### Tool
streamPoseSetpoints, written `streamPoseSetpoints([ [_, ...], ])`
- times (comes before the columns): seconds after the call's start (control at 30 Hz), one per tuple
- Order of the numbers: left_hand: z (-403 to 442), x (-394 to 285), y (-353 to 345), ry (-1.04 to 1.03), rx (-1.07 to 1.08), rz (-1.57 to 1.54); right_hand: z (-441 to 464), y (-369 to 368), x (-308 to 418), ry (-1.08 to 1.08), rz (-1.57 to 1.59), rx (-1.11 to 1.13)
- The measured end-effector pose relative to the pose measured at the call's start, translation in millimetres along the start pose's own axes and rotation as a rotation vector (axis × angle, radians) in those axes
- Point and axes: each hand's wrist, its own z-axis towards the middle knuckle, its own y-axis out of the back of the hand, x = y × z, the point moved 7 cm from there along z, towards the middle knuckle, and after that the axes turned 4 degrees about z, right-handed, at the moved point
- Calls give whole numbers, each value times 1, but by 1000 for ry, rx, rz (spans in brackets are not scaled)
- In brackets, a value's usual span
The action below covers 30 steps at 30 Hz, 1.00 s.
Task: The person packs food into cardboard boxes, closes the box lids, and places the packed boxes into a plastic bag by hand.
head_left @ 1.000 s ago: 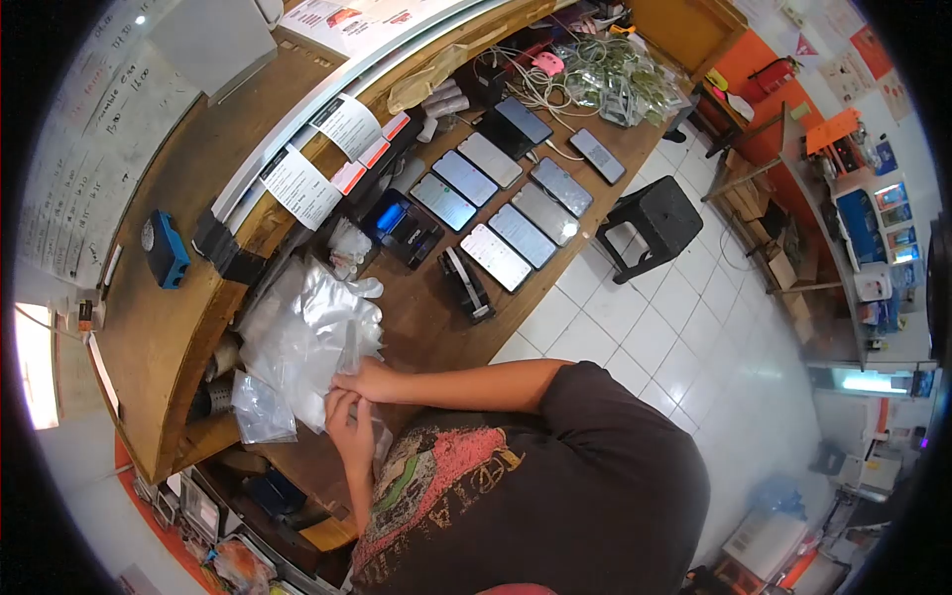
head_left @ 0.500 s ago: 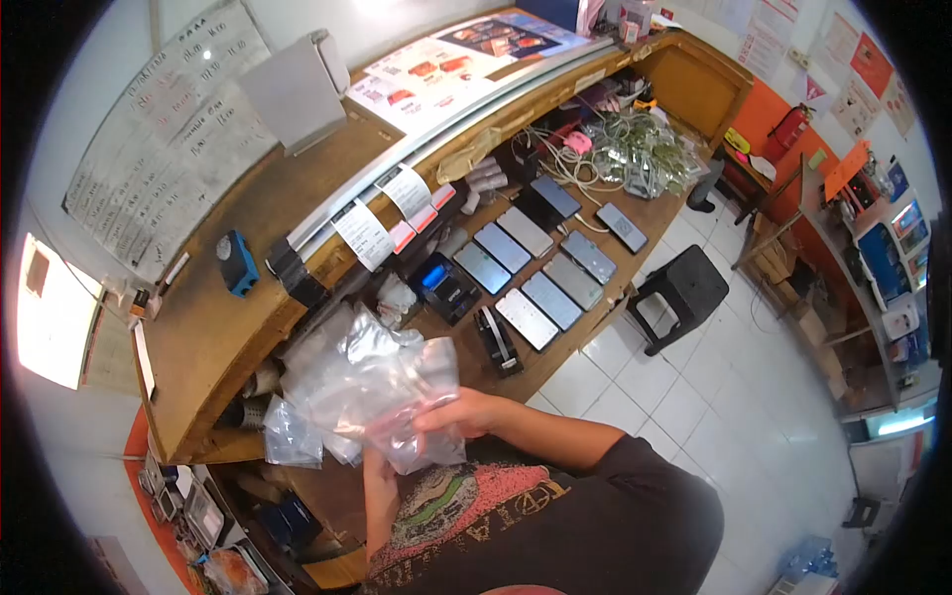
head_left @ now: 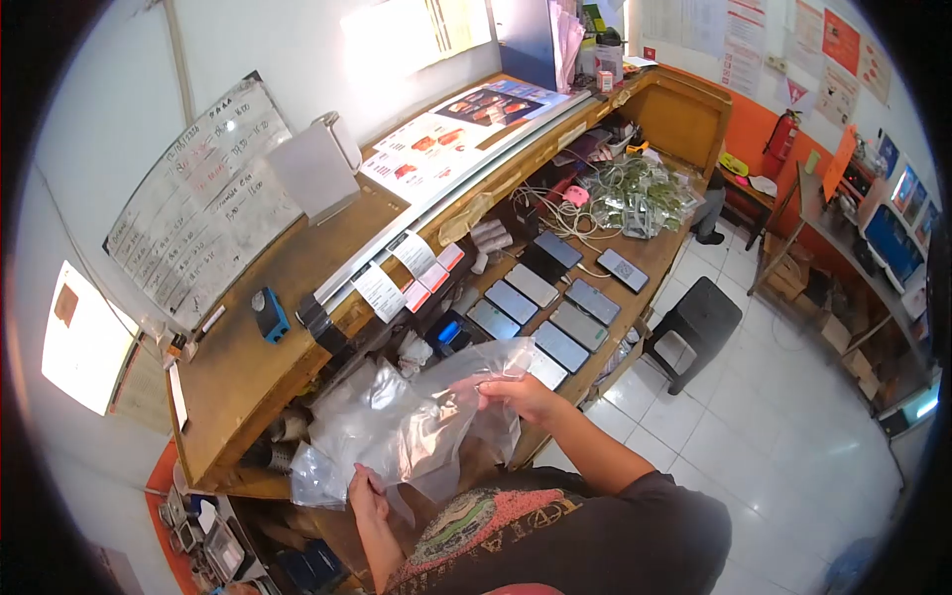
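Note:
A large clear plastic bag (head_left: 426,421) is stretched between my two hands above the desk. My right hand (head_left: 524,396) is closed on its right side, thumb and fingers pinching the film. Lower down, my left hand (head_left: 368,494) grips the bag's lower left edge with closed fingers. More folded clear plastic bags (head_left: 342,416) lie behind and to the left, partly covered. Just beyond the bag, several phones (head_left: 580,325) rest in rows on the desk (head_left: 635,260). The bag hides part of the nearest phone (head_left: 545,367) and a black device with a lit blue screen (head_left: 449,332).
Cables (head_left: 570,213) and a heap of small clear packets (head_left: 645,196) occupy the desk's far end. Paper slips (head_left: 380,291) hang from the raised counter (head_left: 248,362), where a blue-black device (head_left: 269,314) stands. A black stool (head_left: 699,322) is on the tiled floor at right.
My hands have moved apart, the right one up and rightward, spreading the bag out. The bag now covers more of the phones and devices. The camera view has shifted.

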Motion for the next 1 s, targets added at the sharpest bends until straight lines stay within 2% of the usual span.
streamPoseSetpoints([
  [0.07,1,-9,3,-63,146,129,5,9,-3,-6,-56,-23],
  [0.1,-2,-17,-9,-67,150,135,8,19,-12,-112,-181,-108],
  [0.13,-14,-31,-22,-95,38,184,10,31,-23,-222,-305,-192],
  [0.17,-25,-44,-29,-124,-72,230,17,41,-37,-219,-303,-191],
  [0.2,-33,-55,-32,-126,-71,234,18,70,-30,55,-727,-541],
  [0.23,-41,-68,-30,-140,-111,232,5,67,-11,347,-1139,-888],
  [0.27,-41,-77,-30,-159,-148,227,8,66,-18,355,-1135,-888],
  [0.33,-39,-82,-39,-192,-144,316,11,42,-19,314,-924,-773],
  [0.37,-41,-84,-44,-213,-146,409,26,22,-42,83,-676,-513],
  [0.43,-46,-79,-65,-275,-196,651,43,-24,-91,43,-541,-24],
  [0.5,-47,-54,-102,-293,-152,751,40,-70,-119,-87,-474,156],
  [0.57,-40,-18,-132,-285,47,594,35,-88,-110,1,-390,147],
  [0.6,-55,-23,-159,-293,43,598,36,-92,-104,82,-309,130],
  [0.63,-75,-30,-197,-152,105,385,44,-81,-104,115,-510,94],
  [0.67,-88,-29,-217,-8,162,166,48,-74,-105,112,-508,99],
  [0.7,-83,-32,-207,-31,291,217,51,-67,-103,126,-412,92],
  [0.73,-76,-33,-197,-32,285,211,52,-63,-96,141,-317,83],
  [0.8,-80,-63,-191,-620,90,1051,50,-51,-97,94,-373,23],
  [0.83,-111,-86,-226,-1011,-117,1211,52,-44,-99,91,-369,3],
  [0.87,-120,-98,-239,-1009,-124,1210,52,-38,-103,88,-363,-17],
  [0.9,-133,-98,-266,-1164,-4,1559,49,-40,-97,86,-364,-13],
  [0.93,-138,-88,-285,-1304,134,1909,43,-47,-88,54,-504,42],
  [0.97,-128,-84,-285,-1345,329,1844,38,-51,-80,17,-646,98],
  [1.0,-115,-81,-272,-1342,322,1839,35,-49,-72,12,-651,101],
])
